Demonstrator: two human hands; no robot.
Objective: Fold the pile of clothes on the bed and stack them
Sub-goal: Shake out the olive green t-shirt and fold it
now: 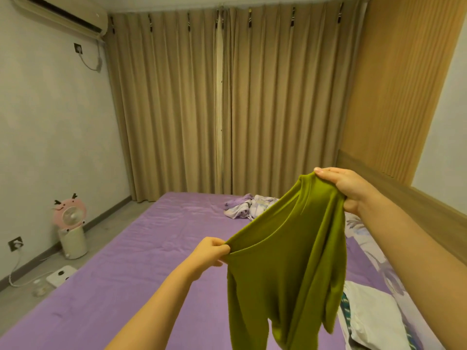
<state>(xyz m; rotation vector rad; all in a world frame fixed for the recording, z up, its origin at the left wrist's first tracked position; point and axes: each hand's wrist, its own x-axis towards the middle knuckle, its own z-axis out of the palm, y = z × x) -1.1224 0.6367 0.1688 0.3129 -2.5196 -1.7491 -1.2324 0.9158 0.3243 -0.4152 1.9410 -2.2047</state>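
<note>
Currently the green top point(285, 251) hangs in the air above the purple bed point(141, 248), pinched at one shoulder by the left hand point(211, 252) and gripped at the other by the right hand point(346, 188), apparently to spread it for folding, while a crumpled pile point(246, 207) waits beyond.

A home bedroom: purple-sheeted bed point(151, 248), drawn tan curtains point(227, 102), wall air conditioner point(65, 13), small pink fan point(70, 218) on the floor.

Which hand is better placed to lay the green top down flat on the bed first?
Probably the left hand. It pinches the green top low, over bare purple sheet; the right hand grips it higher, above the pillow.
</note>
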